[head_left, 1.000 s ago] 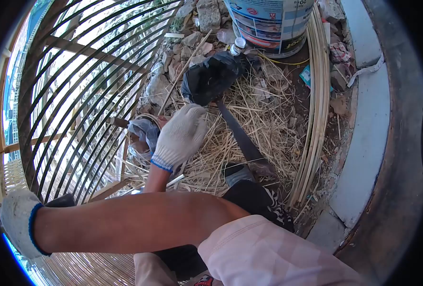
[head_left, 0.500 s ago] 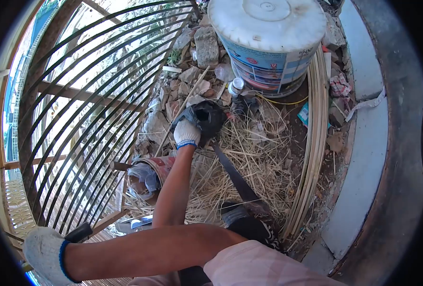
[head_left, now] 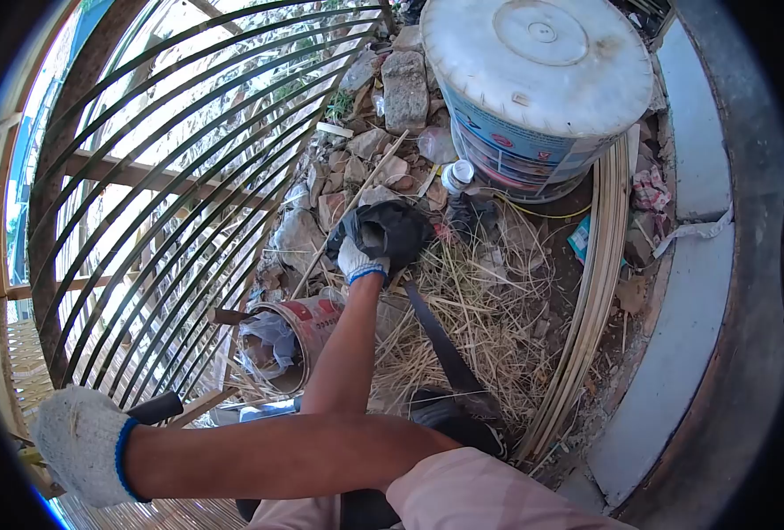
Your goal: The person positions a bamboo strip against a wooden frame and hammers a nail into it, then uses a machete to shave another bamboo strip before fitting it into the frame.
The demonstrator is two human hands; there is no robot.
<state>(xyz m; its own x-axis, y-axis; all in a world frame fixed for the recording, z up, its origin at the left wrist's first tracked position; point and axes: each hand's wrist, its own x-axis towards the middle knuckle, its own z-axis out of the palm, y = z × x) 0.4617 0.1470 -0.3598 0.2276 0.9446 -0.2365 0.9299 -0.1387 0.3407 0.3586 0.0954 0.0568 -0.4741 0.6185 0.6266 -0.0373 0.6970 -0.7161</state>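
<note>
My left hand, in a white knit glove with a blue cuff, grips the side of a black bag whose open mouth faces up. My right arm crosses over the left one. At the far left, my gloved right hand is closed around something with a dark cylindrical handle; the rest of that thing is hidden. A long dark blade, like a saw's, lies on the straw just below the bag. Beside my left forearm a red and white bucket lies on its side with clear plastic inside.
A big lidded paint bucket stands at the back, with a small white bottle before it. Long split bamboo strips lie along the right. A slatted bamboo panel leans at left. Rubble covers the ground behind.
The view has shifted, so most things sit further right. The bag in my left hand has turned and its mouth shows wider. My right hand keeps hold at the far left.
</note>
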